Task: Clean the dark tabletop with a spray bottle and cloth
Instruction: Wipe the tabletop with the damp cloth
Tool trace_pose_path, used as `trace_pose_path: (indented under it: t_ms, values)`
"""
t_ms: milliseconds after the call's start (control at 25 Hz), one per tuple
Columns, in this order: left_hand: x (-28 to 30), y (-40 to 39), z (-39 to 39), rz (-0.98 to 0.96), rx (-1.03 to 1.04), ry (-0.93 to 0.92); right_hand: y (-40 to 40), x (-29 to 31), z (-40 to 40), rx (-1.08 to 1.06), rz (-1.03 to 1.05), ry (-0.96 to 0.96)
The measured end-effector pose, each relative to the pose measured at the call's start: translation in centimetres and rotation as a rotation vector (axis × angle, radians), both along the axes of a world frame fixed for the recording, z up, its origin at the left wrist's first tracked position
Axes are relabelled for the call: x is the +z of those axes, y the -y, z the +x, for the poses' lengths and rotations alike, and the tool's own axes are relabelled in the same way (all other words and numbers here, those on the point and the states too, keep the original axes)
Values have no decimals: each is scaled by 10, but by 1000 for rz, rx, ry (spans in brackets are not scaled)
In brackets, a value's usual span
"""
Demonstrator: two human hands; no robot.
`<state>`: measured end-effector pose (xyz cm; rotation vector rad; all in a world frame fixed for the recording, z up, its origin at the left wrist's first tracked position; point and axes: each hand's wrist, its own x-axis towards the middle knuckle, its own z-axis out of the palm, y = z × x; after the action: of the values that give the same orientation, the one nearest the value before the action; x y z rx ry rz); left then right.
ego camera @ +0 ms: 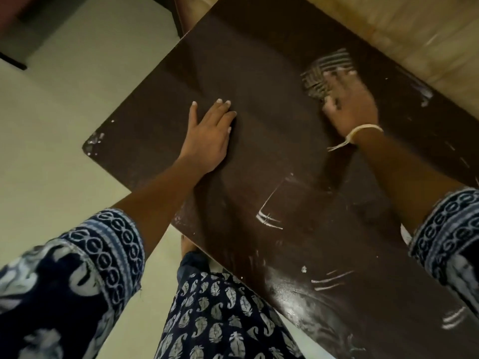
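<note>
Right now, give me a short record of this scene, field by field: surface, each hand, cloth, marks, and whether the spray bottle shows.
surface: dark tabletop, seen from above
left hand: left hand flat on the tabletop, fingers straight
right hand: right hand pressing on the striped cloth, blurred
marks: white streaks near the front edge
spray bottle: not in view
wrist: pale thread band on the right wrist

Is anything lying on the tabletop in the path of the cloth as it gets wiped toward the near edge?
Nothing visible stands there. The right hand presses the striped cloth at the far side; the left hand rests flat on the tabletop, off to the side. Only white smears lie ahead.
</note>
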<state>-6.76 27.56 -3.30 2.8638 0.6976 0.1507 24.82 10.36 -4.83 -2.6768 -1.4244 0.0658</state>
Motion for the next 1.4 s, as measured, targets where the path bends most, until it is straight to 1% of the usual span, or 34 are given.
trace_pose_path:
  t_ms: [80, 120, 200, 240, 280, 320, 400, 440, 480, 520, 560, 600, 720, 800, 840, 880, 920, 960, 1000, 1080, 1160, 1200, 1280, 1320, 1400]
  values:
    - [-4, 8, 23, 1, -17, 28, 22, 2, 35, -314, 27, -27]
    - [-5, 11, 33, 1, -18, 36, 24, 4, 37, -430, 22, -37]
    - [-6, 18, 51, -14, -15, 43, 15, 9, 22, -561, 11, -42]
    - [-6, 20, 58, -27, -12, 50, 8, 11, 7, -557, 16, -35]
    - [-7, 23, 63, -36, -10, 58, 4, 11, -14, -488, 18, -29]
    - [-9, 25, 65, -40, -15, 64, 4, 7, -39, -370, 17, -22]
    - [-13, 28, 67, -50, -34, 72, 13, 2, -87, -42, 2, -27]
    - [-16, 28, 65, -57, -38, 75, 17, 2, -94, 122, -24, -47]
    - [-17, 29, 64, -60, -39, 80, 17, 4, -83, 254, -53, -56]
    - [-19, 30, 64, -56, -35, 90, 14, 5, -61, 317, -63, -28]
    - [-19, 30, 64, -54, -30, 99, 12, 5, -35, 293, -59, 3]
    - [-18, 29, 64, -51, -27, 107, 15, 3, -6, 184, -42, 19]
    - [-18, 30, 63, -48, -14, 136, 57, 4, 67, -319, 19, -5]
    - [-18, 30, 64, -61, 0, 154, 77, 5, 77, -591, 9, -47]
    - [-18, 30, 64, -69, 8, 162, 74, 6, 71, -690, -20, -73]
    - [-17, 30, 65, -70, 14, 167, 62, 7, 60, -728, -32, -69]
    - [-15, 30, 65, -71, 15, 167, 47, 9, 44, -713, -22, -66]
    - [-14, 30, 65, -74, 14, 165, 30, 12, 24, -648, -1, -72]
    - [-14, 30, 65, -81, 14, 163, 17, 12, -1, -533, 14, -71]
    - [-13, 30, 64, -99, 12, 158, 7, 10, -73, -214, -8, -62]
    - [-12, 29, 64, -116, -3, 144, 20, 9, -145, 85, -58, -71]
    - [-12, 28, 64, -127, -14, 136, 27, 10, -162, 183, -71, -88]
    - [-12, 27, 64, -138, -21, 132, 33, 10, -139, 305, -61, -94]
    - [-12, 27, 64, -132, -19, 133, 34, 9, -112, 285, -53, -62]
    - [-11, 29, 64, -111, -15, 128, 37, 5, -45, 89, -28, -4]
